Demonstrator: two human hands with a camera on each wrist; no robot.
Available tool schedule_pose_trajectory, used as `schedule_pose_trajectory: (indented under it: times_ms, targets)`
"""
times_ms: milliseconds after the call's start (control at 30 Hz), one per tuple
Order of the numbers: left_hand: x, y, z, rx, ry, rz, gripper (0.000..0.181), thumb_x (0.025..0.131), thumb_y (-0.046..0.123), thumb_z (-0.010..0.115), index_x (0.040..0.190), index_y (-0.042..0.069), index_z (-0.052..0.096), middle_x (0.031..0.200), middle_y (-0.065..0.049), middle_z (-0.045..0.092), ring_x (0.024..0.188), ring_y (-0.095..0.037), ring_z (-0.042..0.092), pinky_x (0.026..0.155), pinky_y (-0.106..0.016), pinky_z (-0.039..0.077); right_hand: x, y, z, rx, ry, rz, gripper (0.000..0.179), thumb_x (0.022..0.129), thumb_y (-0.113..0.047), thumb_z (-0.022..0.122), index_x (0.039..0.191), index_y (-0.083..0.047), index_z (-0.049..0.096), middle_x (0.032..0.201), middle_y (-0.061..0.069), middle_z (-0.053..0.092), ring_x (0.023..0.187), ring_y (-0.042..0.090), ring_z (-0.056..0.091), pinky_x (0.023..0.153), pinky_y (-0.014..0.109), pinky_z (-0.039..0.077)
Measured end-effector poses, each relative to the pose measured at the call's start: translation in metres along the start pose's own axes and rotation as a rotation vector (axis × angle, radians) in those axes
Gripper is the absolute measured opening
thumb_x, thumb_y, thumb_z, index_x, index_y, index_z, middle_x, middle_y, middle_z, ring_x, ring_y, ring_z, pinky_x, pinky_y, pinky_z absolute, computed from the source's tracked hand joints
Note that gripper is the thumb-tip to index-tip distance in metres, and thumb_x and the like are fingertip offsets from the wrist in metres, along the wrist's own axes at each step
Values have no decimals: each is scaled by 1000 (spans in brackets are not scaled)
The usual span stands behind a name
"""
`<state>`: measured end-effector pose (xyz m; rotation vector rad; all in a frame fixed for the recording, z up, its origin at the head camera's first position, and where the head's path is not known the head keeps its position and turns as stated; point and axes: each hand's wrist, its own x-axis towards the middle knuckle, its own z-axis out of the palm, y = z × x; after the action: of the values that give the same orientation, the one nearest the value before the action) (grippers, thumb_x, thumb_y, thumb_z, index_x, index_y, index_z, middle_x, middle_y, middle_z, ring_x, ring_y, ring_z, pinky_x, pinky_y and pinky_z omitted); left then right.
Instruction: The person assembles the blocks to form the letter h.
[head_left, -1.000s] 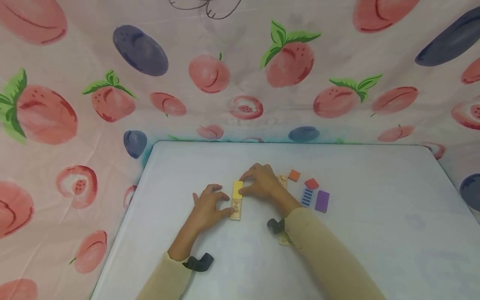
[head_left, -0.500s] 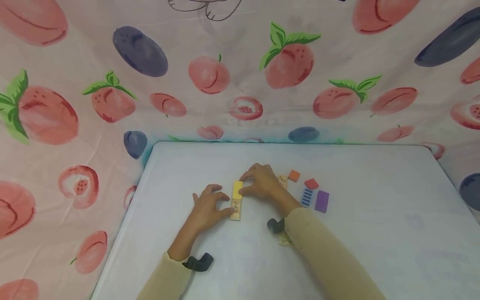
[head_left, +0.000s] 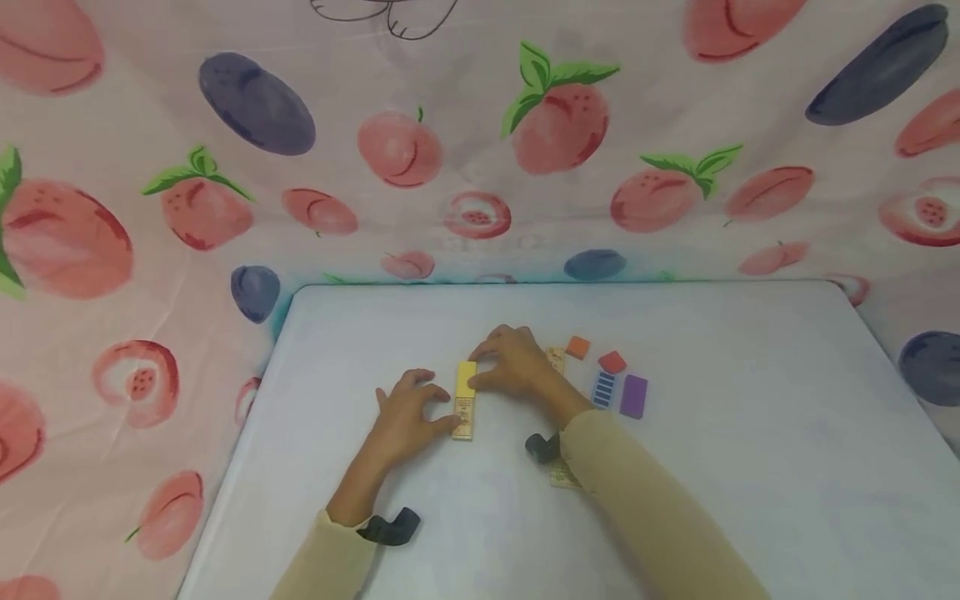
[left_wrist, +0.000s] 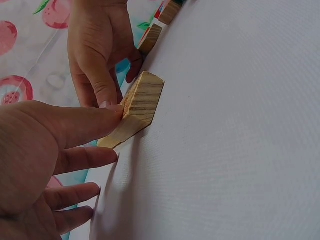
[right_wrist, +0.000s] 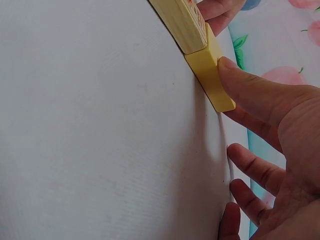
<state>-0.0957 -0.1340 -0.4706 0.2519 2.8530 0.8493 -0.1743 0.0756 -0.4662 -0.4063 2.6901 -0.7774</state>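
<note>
A yellow rectangular block [head_left: 463, 377] lies on a white table [head_left: 750, 400], pinched by the right hand [head_left: 516, 362] between thumb and index finger. Touching it at six o'clock, an oblong printed wooden block [head_left: 464, 419] meets the thumb of the left hand [head_left: 405, 421], fingers loosely spread. A purple rectangular block [head_left: 633, 396] lies at three o'clock.

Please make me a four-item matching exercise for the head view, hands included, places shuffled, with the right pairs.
1. Yellow block
2. Purple block
3. Orange block
4. Left hand

A. Just right of the striped block
B. Thumb touching a printed wooden block
C. Touched by the right hand
D. Just upper left of the red block

Pairs: 1-C, 2-A, 3-D, 4-B
</note>
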Motion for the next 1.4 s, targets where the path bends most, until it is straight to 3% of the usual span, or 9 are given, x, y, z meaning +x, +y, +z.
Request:
schedule_pose_trajectory:
  times_ms: [333,933,1133,1267,1400]
  targets:
    - [-2,-7,0,-8,2,-8,37,83,39,84,111,16,76,146,-13,54,142,-37,46,109,-85,7,3,-3,4,-30,-6,-13,39,83,-47,83,117,-29,77,131,2,61,125,29,48,106,47,43]
    - [0,-4,3,-4,10,4,37,82,38,85,110,16,78,145,-14,54,140,-38,49,108,-85,9,4,2,4,-20,-1,0,39,81,-48,84,114,-29,78,129,1,61,123,28,48,106,46,44]
    - [0,-3,0,-35,-3,-19,39,86,40,81,115,14,75,148,-14,53,143,-38,46,111,-83,7,5,6,4,-18,-12,-17,43,83,-50,82,119,-27,76,130,2,62,125,29,49,108,47,42]
    - [-1,-2,-4,-61,-12,-2,44,92,40,75,127,15,69,153,-14,50,147,-37,42,115,-78,12,5,9,-3,74,-32,1,48,86,-50,78,126,-24,72,134,2,64,134,28,51,116,48,39]
    - [1,-4,-6,-56,-32,87,47,98,38,69,140,20,61,159,-9,44,149,-34,39,119,-65,28,1,11,-15,192,-40,26,43,91,-46,74,128,-23,69,135,1,65,132,26,55,114,49,42]
